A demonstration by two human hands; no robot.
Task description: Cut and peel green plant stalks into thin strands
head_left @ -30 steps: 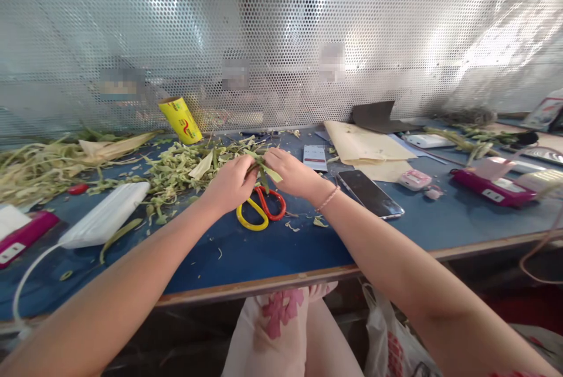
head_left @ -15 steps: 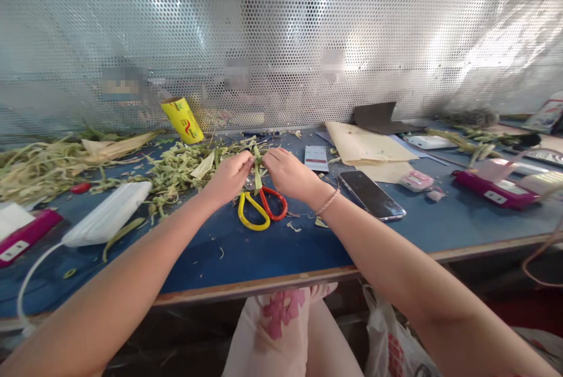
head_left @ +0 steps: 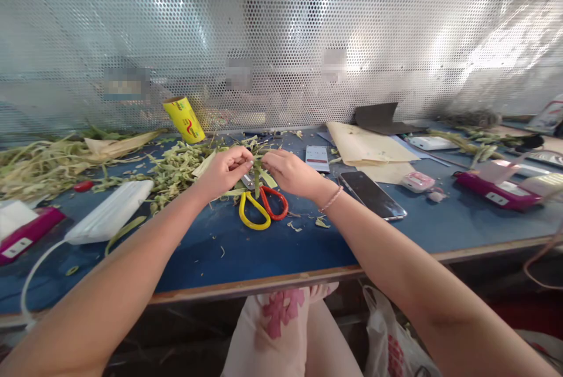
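Note:
Over the table, my two hands are close together above a pair of scissors (head_left: pixel 255 213) with one yellow and one red handle. A green plant strip (head_left: pixel 258 179), like a leaf or husk piece, hangs at the fingertips of my right hand (head_left: pixel 288 170), which pinches it. My left hand (head_left: pixel 227 169) has its thumb and forefinger together just left of the strip. What they hold is too small to make out. Behind and beside my left hand spreads a heap of green plant pieces (head_left: pixel 176 169). The scissors' blades are partly covered by plant bits.
A yellow tube (head_left: pixel 183 120) leans at the perforated metal panel (head_left: pixel 281 31). Left lie long pale stalks (head_left: pixel 39 166) and a white cabled device (head_left: pixel 109 213). On the right are a dark phone (head_left: pixel 372 194), brown paper (head_left: pixel 365 143), a pink case (head_left: pixel 417 181) and a magenta power strip (head_left: pixel 497 188).
My hands have drawn slightly apart. The left fingers have lifted and moved a little left, while the strip stays by the right fingertips. The scissors lie where they were.

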